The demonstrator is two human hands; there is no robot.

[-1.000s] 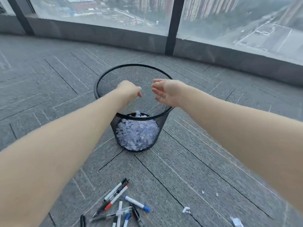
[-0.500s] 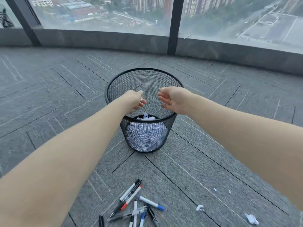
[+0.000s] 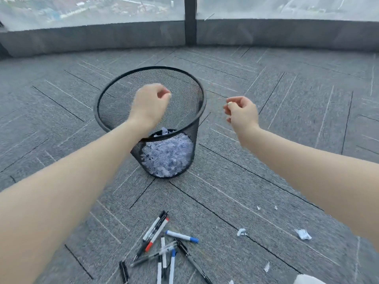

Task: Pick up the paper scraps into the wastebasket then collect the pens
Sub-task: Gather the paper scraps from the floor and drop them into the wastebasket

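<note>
A black mesh wastebasket (image 3: 150, 67) stands on the grey carpet, with white paper scraps (image 3: 168, 154) piled in its bottom. My left hand (image 3: 150, 103) hovers over the basket's opening, fingers curled into a loose fist, and nothing shows in it. My right hand (image 3: 242, 113) hangs just right of the rim, fingers curled, with nothing visible in it. Several pens and markers (image 3: 162, 240) lie in a heap on the floor near me. Loose scraps lie to the right: one crumpled scrap (image 3: 241, 232), a larger scrap (image 3: 303, 234) and a sliver (image 3: 266, 266).
Tiny paper bits (image 3: 258, 208) dot the carpet right of the basket. A low grey sill (image 3: 102, 37) and a dark window post (image 3: 190, 21) close off the far side. Something white (image 3: 307, 280) shows at the bottom right edge.
Both hands were open together over the basket; now their fingers are curled. The right hand has moved right, off the rim. The view has tilted downward.
</note>
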